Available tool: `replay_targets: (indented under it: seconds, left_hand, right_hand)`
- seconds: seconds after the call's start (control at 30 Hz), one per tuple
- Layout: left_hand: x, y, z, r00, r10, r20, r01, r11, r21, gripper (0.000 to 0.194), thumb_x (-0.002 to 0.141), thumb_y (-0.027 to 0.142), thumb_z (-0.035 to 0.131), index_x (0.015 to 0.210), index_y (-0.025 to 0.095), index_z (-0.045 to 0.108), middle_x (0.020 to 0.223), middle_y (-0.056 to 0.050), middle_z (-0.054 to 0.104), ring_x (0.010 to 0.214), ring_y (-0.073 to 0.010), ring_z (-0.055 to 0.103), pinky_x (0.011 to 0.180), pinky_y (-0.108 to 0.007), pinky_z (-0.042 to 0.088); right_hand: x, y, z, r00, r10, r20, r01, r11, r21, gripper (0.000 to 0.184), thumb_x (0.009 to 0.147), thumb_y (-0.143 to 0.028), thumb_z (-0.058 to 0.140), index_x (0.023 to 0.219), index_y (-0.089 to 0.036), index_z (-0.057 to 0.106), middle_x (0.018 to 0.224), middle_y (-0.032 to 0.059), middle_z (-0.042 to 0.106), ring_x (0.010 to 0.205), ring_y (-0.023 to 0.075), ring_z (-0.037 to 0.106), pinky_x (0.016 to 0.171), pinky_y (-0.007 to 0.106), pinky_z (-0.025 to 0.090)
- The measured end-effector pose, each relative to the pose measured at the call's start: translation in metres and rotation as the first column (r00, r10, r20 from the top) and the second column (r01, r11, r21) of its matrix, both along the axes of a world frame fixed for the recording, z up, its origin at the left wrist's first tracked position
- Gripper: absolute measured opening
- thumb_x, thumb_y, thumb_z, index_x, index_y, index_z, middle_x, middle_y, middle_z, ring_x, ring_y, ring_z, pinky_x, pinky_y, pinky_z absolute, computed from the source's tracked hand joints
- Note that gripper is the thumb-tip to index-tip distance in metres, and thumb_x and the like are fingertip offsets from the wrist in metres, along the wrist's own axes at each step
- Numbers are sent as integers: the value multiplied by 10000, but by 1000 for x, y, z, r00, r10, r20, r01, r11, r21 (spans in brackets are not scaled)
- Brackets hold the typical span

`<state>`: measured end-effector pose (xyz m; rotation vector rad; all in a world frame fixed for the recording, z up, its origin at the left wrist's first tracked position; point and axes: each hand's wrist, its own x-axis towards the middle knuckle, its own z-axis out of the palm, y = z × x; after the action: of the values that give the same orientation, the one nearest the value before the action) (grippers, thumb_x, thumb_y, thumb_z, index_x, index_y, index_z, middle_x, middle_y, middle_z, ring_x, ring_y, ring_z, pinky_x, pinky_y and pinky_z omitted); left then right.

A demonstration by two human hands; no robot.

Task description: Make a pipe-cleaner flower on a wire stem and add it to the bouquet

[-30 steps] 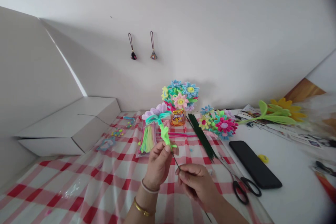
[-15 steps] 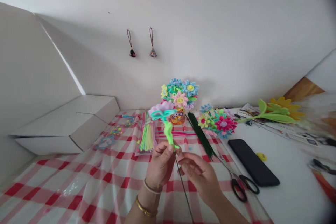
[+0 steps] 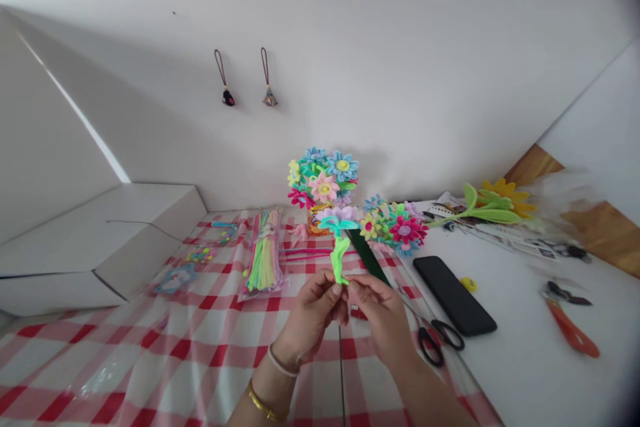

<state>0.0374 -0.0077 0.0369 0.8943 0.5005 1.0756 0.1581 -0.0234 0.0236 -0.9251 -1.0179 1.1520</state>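
My left hand (image 3: 313,310) pinches a pipe-cleaner flower (image 3: 339,221) by its stem, which is wrapped in lime-green fuzz (image 3: 339,259) above my fingers. Below them a thin dark wire (image 3: 342,373) hangs straight down. My right hand (image 3: 383,317) is closed on the same stem, its fingertips touching those of the left hand. The flower has lilac petals and a teal loop and stands upright over the red-and-white checked tablecloth (image 3: 165,353).
A cup of finished flowers (image 3: 323,183), a loose flower bunch (image 3: 395,225), green wires (image 3: 367,255), bagged pipe cleaners (image 3: 263,257), scissors (image 3: 433,340), a black phone (image 3: 454,293), orange-handled pliers (image 3: 570,327), a yellow flower (image 3: 493,203) and a white box (image 3: 95,240) surround my hands.
My right hand slid up the wire from well below to meet the left hand at the green wrap. The view shifted right, and the wire now hangs vertical.
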Motion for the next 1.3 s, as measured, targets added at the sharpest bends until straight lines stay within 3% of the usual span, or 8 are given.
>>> replay_targets:
  seconds: [0.23,0.5,0.63,0.73,0.9,1.07,1.2,1.3]
  left_hand:
    - [2,-2,-1,986,-60,156,88,980,-177,159,707,227,662,697,121,543,595,15,500,405,-4,294,395,-163,152]
    - [-1,-2,1,969,-161,189,207,944,-257,138,663,154,682,735,106,575,593,20,483,437,-8,358,403,-150,201]
    - [2,-5,0,986,-141,85,156,966,-207,142,724,237,629,703,133,534,585,8,547,343,-13,357,326,-155,120]
    - [7,-6,-1,999,-42,12,44,987,-156,171,726,261,629,691,145,510,523,23,556,286,0,280,307,-159,82]
    - [13,-7,-3,987,115,-108,-121,991,-55,228,687,293,663,648,139,499,484,25,553,297,-8,296,314,-155,138]
    - [15,-10,-4,964,141,-224,-132,990,53,202,743,313,603,685,136,524,466,11,548,379,-73,453,367,-182,315]
    - [23,-13,-6,967,241,-79,-241,970,10,147,759,286,590,787,171,503,546,51,519,386,-45,400,370,-170,297]
    - [28,-15,-7,953,288,96,-282,957,-67,138,771,270,578,865,202,502,706,38,539,522,-59,477,484,-194,383]
  right_hand:
    - [5,4,-1,962,112,-248,-143,984,-109,225,667,-311,697,846,-180,663,772,32,640,715,150,563,684,316,452]
    - [7,4,1,962,132,-240,-155,985,-79,140,629,-258,724,718,-166,667,708,1,596,665,118,529,667,277,426]
    - [5,3,2,942,196,-273,-219,974,-58,137,648,-264,706,699,-157,636,594,-24,536,545,91,479,566,247,409]
    - [3,3,0,928,185,-324,-220,973,-73,139,639,-237,712,717,-160,627,582,-31,534,521,81,467,542,233,392]
    - [4,4,0,929,167,-329,-197,979,-60,140,655,-180,696,618,-146,566,554,-48,494,509,61,442,503,197,374]
    - [3,3,2,932,211,-295,-240,968,-66,184,690,-265,664,618,-163,529,476,-66,442,371,74,413,356,220,380]
    - [0,2,5,966,164,-201,-183,980,-76,185,711,-326,645,700,-157,570,500,-55,456,374,85,445,339,221,383]
    - [0,2,6,987,81,-138,-90,994,-60,182,713,-309,651,689,-153,560,537,-54,465,418,65,444,387,194,377]
